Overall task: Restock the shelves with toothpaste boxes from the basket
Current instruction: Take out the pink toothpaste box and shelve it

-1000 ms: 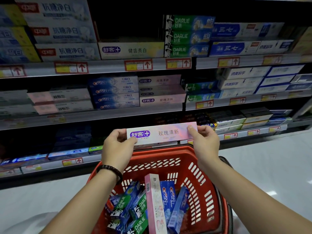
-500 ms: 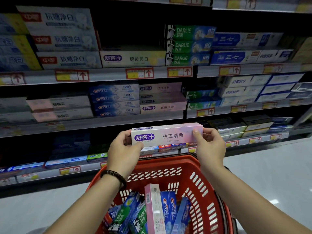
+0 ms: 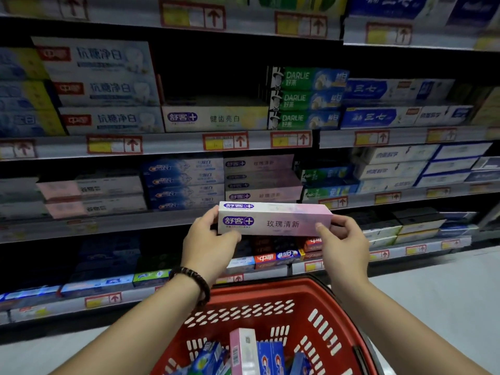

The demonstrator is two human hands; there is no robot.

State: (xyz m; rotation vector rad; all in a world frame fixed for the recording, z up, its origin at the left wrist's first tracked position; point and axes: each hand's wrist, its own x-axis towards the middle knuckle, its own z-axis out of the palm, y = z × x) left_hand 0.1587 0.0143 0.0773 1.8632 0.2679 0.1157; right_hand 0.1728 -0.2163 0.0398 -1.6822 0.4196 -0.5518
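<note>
The left hand (image 3: 208, 239) and right hand (image 3: 342, 244), fingers (image 3: 323, 230) clamped on the pink box (image 3: 273, 220) ends, hold it level for the matching shelf stack (image 3: 262, 180).

a dark beaded bracelet (image 3: 192, 282), yellow red-arrowed price tags (image 3: 226, 141) and pale floor (image 3: 438, 301) show.

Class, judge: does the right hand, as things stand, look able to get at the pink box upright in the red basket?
Probably not yet: the right hand pinches the held toothpaste box with the left hand. Nothing covers the upright pink box in the red basket.
</note>
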